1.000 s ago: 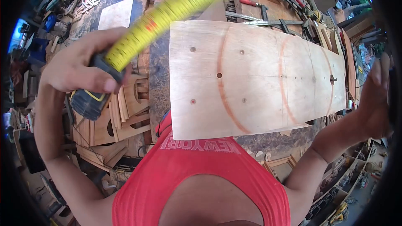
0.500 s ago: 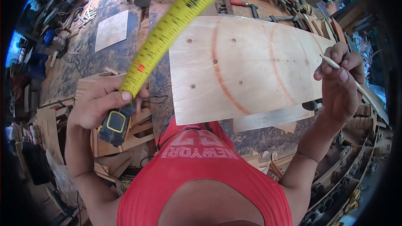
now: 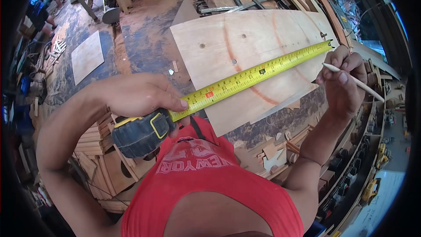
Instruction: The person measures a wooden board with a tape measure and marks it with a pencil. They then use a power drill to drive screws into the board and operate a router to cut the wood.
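Yellow blade, arched high half a second ago, now lies low and straight across board. Surface dusty, carries plywood board with reddish arcs and drilled holes. Clamps lie at far edge. Tape measure case at near left, blade running right to board's far edge. Left hand wrapped round case, thumb pressing blade. Right hand just beside blade tip, fingers pinching pencil.

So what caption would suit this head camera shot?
Left hand stretches a tape measure across a plywood sheet; right hand holds a pencil.
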### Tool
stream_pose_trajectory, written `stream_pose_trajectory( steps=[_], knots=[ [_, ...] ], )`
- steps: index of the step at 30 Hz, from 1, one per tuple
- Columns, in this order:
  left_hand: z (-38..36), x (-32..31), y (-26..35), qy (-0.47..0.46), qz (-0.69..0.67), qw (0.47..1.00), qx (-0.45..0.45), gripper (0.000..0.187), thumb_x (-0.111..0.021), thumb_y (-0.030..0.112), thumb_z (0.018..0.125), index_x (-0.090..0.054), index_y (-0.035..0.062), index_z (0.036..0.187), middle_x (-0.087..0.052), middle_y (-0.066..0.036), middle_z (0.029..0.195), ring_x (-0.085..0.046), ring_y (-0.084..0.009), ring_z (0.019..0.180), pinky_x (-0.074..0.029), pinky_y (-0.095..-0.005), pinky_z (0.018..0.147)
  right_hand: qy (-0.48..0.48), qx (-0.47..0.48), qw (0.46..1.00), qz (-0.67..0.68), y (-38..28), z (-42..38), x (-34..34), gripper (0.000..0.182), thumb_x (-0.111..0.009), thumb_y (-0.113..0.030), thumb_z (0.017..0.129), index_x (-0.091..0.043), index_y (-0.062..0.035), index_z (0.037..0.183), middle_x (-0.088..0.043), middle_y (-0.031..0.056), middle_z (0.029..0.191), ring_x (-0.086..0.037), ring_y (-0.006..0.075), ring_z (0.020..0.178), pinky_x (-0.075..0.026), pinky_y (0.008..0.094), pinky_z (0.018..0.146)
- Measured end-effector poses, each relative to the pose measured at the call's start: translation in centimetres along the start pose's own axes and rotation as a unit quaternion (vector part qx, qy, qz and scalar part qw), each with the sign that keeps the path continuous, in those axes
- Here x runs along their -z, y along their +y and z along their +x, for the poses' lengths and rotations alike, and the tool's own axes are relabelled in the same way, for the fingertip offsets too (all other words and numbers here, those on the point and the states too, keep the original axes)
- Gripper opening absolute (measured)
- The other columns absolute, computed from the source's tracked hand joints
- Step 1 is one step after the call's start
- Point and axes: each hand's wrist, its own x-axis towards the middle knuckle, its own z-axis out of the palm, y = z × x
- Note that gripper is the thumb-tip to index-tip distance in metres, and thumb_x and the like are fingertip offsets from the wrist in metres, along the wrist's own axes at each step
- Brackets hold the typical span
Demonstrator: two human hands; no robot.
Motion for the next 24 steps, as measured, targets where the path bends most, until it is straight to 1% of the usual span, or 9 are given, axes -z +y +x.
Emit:
stream_pose_trajectory(
  steps=[3,6,9,12,13,16,17,21,24],
  knots=[
    [1.4,0.9,-1.2,-0.027,-0.017,0.999,-0.040,0.038,-0.052,0.029,0.104,-0.073,-0.0026,0.110,-0.075,-0.007,0.089,-0.067,-0.0110,0.075,-0.052,-0.0273,0.071,-0.034,0.005,0.999,-0.039,0.5,0.1,-0.2,0.018,-0.068,0.000,0.086,-0.055,-0.0022,0.097,-0.056,0.0141,0.090,-0.063,0.0195,0.075,-0.061,0.0323,0.065],
    [1.0,1.0,-0.1,-0.029,-0.038,0.999,-0.004,0.039,-0.053,0.031,0.104,-0.072,-0.0032,0.110,-0.075,-0.007,0.087,-0.068,-0.0113,0.077,-0.053,-0.0284,0.071,-0.037,0.020,0.996,-0.078,0.3,0.7,-1.2,0.018,-0.068,0.000,0.086,-0.054,-0.0030,0.095,-0.056,0.0145,0.092,-0.063,0.0192,0.074,-0.061,0.0322,0.066],
    [-0.1,1.3,-1.4,-0.023,-0.078,0.994,-0.079,0.040,-0.062,0.032,0.097,-0.067,-0.0038,0.115,-0.073,-0.008,0.086,-0.068,-0.0137,0.080,-0.054,-0.0300,0.072,-0.086,0.094,0.991,-0.039,-1.0,1.8,0.5,0.015,-0.065,-0.003,0.089,-0.051,-0.0044,0.095,-0.055,0.0141,0.097,-0.062,0.0196,0.075,-0.061,0.0327,0.064],
    [-1.1,0.3,-4.6,0.042,-0.144,0.952,-0.267,0.049,-0.072,0.031,0.087,-0.062,-0.0041,0.120,-0.071,-0.009,0.088,-0.069,-0.0171,0.081,-0.054,-0.0312,0.073,-0.081,0.126,0.988,-0.032,-1.9,2.3,2.3,0.013,-0.063,-0.006,0.090,-0.052,-0.0055,0.098,-0.057,0.0141,0.097,-0.062,0.0197,0.075,-0.060,0.0322,0.063],
    [-1.0,0.1,-5.8,0.090,-0.157,0.943,-0.280,0.057,-0.077,0.028,0.082,-0.057,-0.0047,0.124,-0.069,-0.011,0.091,-0.068,-0.0197,0.082,-0.054,-0.0326,0.074,-0.081,0.111,0.990,-0.036,-1.4,2.6,2.0,0.013,-0.063,-0.005,0.089,-0.053,-0.0056,0.097,-0.057,0.0138,0.094,-0.062,0.0189,0.073,-0.059,0.0310,0.063],
    [-0.8,-1.4,-6.9,0.113,-0.267,0.926,-0.241,0.055,-0.075,0.026,0.083,-0.058,-0.0046,0.125,-0.070,-0.010,0.091,-0.068,-0.0184,0.085,-0.054,-0.0323,0.075,-0.115,0.077,0.990,-0.040,1.4,4.0,-0.5,0.018,-0.071,-0.002,0.084,-0.055,-0.0037,0.091,-0.061,0.0136,0.082,-0.064,0.0159,0.066,-0.055,0.0251,0.059],
    [-0.6,-1.7,-7.0,0.089,-0.275,0.931,-0.224,0.045,-0.071,0.024,0.090,-0.060,-0.0054,0.122,-0.070,-0.010,0.092,-0.068,-0.0182,0.087,-0.054,-0.0329,0.076,-0.120,0.065,0.990,-0.044,1.7,4.5,-0.7,0.018,-0.072,-0.002,0.083,-0.055,-0.0035,0.089,-0.062,0.0140,0.081,-0.064,0.0159,0.065,-0.054,0.0248,0.059],
    [-1.2,-1.8,-4.5,0.062,-0.191,0.976,-0.087,0.035,-0.054,0.024,0.105,-0.065,-0.0080,0.114,-0.071,-0.013,0.094,-0.069,-0.0193,0.089,-0.056,-0.0330,0.078,-0.074,0.063,0.995,-0.006,1.3,5.4,0.0,0.020,-0.076,-0.004,0.079,-0.057,-0.0050,0.083,-0.063,0.0125,0.076,-0.063,0.0148,0.064,-0.050,0.0243,0.056],
    [-0.8,-1.6,-3.3,0.019,-0.178,0.983,-0.041,0.036,-0.054,0.023,0.105,-0.066,-0.0091,0.114,-0.072,-0.014,0.094,-0.071,-0.0198,0.086,-0.057,-0.0314,0.078,-0.093,0.053,0.994,0.020,2.6,5.0,1.6,0.015,-0.076,0.002,0.080,-0.061,-0.0025,0.080,-0.065,0.0094,0.077,-0.060,0.0135,0.066,-0.045,0.0252,0.057]
  ],
)
